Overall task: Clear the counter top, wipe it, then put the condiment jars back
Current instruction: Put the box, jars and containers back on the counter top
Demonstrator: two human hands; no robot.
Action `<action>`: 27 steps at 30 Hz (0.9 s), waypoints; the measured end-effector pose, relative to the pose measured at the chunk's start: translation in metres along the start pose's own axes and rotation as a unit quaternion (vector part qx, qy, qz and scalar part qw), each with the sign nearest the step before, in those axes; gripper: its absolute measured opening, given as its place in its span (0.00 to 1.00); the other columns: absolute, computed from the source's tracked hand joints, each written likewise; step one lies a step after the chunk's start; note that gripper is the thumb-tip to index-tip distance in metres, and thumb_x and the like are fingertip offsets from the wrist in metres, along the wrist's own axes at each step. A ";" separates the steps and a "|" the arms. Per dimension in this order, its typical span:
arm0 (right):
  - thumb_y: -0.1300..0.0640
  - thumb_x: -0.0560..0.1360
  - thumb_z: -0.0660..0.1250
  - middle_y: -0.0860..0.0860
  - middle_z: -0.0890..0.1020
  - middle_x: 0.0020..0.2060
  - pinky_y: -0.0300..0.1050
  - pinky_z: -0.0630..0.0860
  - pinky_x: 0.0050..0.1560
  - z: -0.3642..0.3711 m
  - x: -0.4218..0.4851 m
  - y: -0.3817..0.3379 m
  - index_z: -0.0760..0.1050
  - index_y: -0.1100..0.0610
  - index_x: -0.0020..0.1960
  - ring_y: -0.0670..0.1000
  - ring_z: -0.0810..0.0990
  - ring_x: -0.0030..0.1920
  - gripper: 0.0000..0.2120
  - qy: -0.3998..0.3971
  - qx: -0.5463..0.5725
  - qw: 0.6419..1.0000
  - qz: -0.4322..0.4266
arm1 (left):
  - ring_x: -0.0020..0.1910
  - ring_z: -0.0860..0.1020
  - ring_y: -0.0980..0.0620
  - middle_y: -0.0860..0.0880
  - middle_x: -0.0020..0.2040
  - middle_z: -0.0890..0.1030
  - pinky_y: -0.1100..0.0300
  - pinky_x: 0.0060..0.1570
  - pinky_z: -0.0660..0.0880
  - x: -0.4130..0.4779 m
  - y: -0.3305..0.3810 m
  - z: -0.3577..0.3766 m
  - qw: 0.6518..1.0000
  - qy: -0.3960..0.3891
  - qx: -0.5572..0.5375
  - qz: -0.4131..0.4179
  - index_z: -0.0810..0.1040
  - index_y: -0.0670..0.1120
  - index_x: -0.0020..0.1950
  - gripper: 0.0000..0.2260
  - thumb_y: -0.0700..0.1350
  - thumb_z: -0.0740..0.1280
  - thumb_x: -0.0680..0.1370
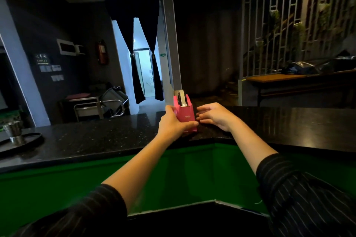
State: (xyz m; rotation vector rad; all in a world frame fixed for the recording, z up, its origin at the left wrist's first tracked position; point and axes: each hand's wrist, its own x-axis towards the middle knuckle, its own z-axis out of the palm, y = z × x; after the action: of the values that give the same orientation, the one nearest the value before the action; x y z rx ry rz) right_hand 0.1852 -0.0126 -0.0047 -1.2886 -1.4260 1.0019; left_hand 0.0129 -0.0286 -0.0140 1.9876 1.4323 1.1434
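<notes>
- Far left, at about nine o'clock — a metal cup (13, 131) stands on a dark round tray (28, 141), which rests on the black speckled surface (86, 140).
- Moving in, the left arm comes up from seven o'clock in a dark striped sleeve (92, 209), bare from the forearm on.
- The left hand (172, 122) is at the centre of the view, fingers (189, 124) wrapped round the near left side and front of a pink holder (185, 113) — a closed grip, thumb up along its left edge.
- That pink holder stands upright at the corner of the surface, just above dead centre, right in front of a grey pillar (171, 44); something dark stands in its open top, too dim to name.
- At its right, the right hand (215, 116) hovers with fingers spread and loosely curled, tips just beside the holder's right face; whether they touch it I cannot tell, and it grips nothing.
- The right arm runs down to five o'clock, striped sleeve pushed up past the wrist.
- Below the surface's edge, a green panel (192, 169) fills six o'clock.
- Far right, at two o'clock, a wooden table (273, 78) carries dark bags (300, 68).
</notes>
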 end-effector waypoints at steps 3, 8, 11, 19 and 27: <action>0.73 0.77 0.59 0.59 0.77 0.60 0.43 0.77 0.54 -0.001 -0.002 0.000 0.68 0.64 0.71 0.54 0.78 0.58 0.22 -0.003 -0.014 1.000 -0.006 | 0.58 0.78 0.49 0.47 0.60 0.79 0.53 0.62 0.73 0.014 -0.006 -0.011 0.992 -0.117 -0.028 -0.035 0.70 0.43 0.67 0.33 0.45 0.79 0.65; 0.66 0.81 0.53 0.55 0.83 0.54 0.53 0.75 0.63 -0.001 0.011 0.008 0.80 0.57 0.60 0.53 0.80 0.56 0.19 0.012 -0.030 0.999 -0.034 | 0.55 0.79 0.50 0.47 0.55 0.81 0.60 0.55 0.74 0.030 0.002 0.010 0.993 -0.118 -0.010 -0.005 0.76 0.43 0.63 0.28 0.47 0.79 0.65; 0.63 0.81 0.54 0.55 0.85 0.45 0.57 0.77 0.60 -0.007 0.015 0.011 0.83 0.52 0.49 0.55 0.83 0.50 0.19 0.063 -0.036 0.997 -0.023 | 0.54 0.78 0.51 0.46 0.55 0.81 0.64 0.48 0.72 0.036 0.010 0.034 0.996 -0.085 0.019 0.009 0.76 0.42 0.62 0.29 0.50 0.78 0.66; 0.59 0.82 0.55 0.54 0.85 0.45 0.56 0.77 0.59 -0.007 0.008 0.009 0.83 0.50 0.44 0.55 0.83 0.50 0.19 0.096 -0.022 0.995 -0.011 | 0.49 0.76 0.54 0.45 0.57 0.80 0.65 0.47 0.71 0.040 0.008 0.047 0.997 -0.067 0.024 0.013 0.74 0.42 0.63 0.28 0.50 0.77 0.67; 0.59 0.82 0.54 0.53 0.84 0.47 0.56 0.78 0.58 -0.009 0.010 0.010 0.82 0.51 0.55 0.54 0.82 0.51 0.17 0.092 -0.029 0.995 -0.005 | 0.56 0.76 0.50 0.45 0.60 0.78 0.62 0.52 0.71 0.039 0.008 0.046 0.997 -0.082 0.015 0.004 0.70 0.42 0.66 0.30 0.50 0.76 0.69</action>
State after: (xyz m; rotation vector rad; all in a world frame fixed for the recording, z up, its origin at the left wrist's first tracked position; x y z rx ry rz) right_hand 0.1958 -0.0016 -0.0110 -1.3774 -1.3280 0.8170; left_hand 0.0601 0.0095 -0.0201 2.0574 1.3648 0.9434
